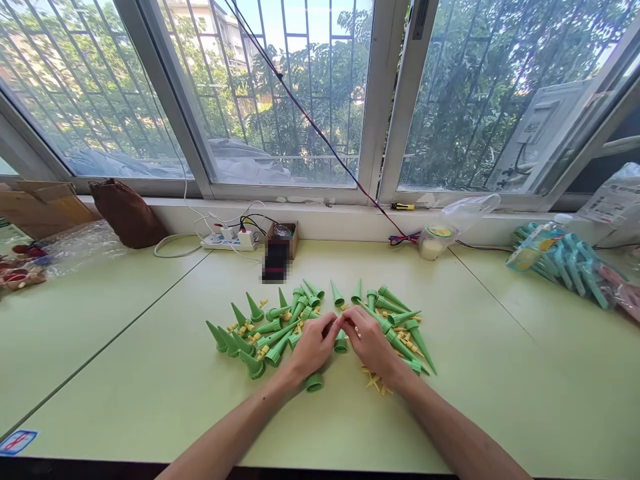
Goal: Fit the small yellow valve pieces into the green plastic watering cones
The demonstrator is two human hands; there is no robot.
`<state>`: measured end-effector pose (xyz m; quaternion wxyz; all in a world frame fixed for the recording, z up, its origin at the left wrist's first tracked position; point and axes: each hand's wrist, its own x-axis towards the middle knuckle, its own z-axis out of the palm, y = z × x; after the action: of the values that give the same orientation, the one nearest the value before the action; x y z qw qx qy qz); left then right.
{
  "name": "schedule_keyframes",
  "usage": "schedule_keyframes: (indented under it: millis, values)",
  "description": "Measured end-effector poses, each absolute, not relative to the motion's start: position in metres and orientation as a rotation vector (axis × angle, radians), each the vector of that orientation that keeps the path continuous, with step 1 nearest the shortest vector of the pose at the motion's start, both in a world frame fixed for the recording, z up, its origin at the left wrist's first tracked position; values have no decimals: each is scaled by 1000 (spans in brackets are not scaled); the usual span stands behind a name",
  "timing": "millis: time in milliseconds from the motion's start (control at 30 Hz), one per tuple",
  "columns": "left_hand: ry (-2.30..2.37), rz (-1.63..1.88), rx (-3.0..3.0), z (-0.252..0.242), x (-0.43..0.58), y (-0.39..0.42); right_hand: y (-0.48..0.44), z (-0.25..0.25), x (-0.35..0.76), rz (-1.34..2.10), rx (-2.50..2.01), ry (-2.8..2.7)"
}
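My left hand (316, 341) and my right hand (367, 335) meet over the middle of the pile, thumbs and fingertips pinched together. Whatever lies between the fingertips is too small to name. Just below them is a green cone piece (341, 344), its round open end toward me. Another green piece (315, 383) rests under my left wrist. Green cones (280, 333) lie and stand to the left, with small yellow parts (263, 352) among them. More long green spikes (400, 343) lie to the right. Yellow pronged pieces (374, 380) sit beside my right wrist.
At the back stand a power strip (229, 241), a small box (291, 235) with a dark pixelated object, and a bagged cup (433, 241). A brown bag (127, 213) sits back left. Bagged teal items (570, 263) lie at right. Windows rise behind the pale green table (150, 407).
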<state>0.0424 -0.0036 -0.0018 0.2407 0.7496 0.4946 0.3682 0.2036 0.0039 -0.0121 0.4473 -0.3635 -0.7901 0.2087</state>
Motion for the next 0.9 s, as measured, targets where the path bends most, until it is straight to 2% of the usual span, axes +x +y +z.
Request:
schedule_keyframes:
  millis: [567, 900]
  values:
    - [1325, 1079, 1933, -2, 44, -4, 4, -16, 203, 601, -897, -1915]
    - [1303, 1076, 1934, -1, 44, -4, 6, -18, 202, 540, -912, -1881]
